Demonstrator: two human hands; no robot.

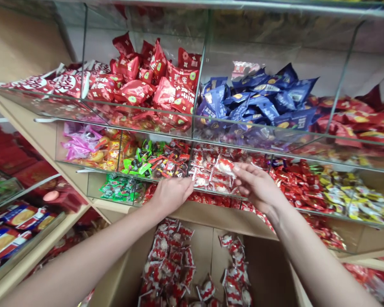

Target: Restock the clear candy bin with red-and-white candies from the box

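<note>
At the far left, blue-and-red packets (16, 217) lie stacked on a side shelf. On the glass upper shelf (38, 101), white-and-red packets (48, 82) occupy the left end; a heap of red packets (137, 87) adjoins them on the right. On the middle shelf below, purple packets (80, 143) are followed by green-wrapped candies (141, 160). The left hand (173, 194) is positioned at the front edge of the middle shelf, back facing up and fingers curled; the fingertips are hidden, so whether it grips anything cannot be told. Below the hands, an open cardboard box (203, 243) contains loose red-and-white candies (169, 264), gathered mainly in 2 groups. Right of the left hand, a middle-shelf compartment contains matching wrapped candies (201, 178). Directly in front of these, 1 red-and-white candy (225, 165) is pinched between the thumb and fingers of the right hand (257, 181). Blue packets (259, 96) form a pile on the upper shelf, above the right hand. Farther right, the middle shelf carries red-wrapped candies (289, 183), then yellow-and-white candies (355, 194).
</note>
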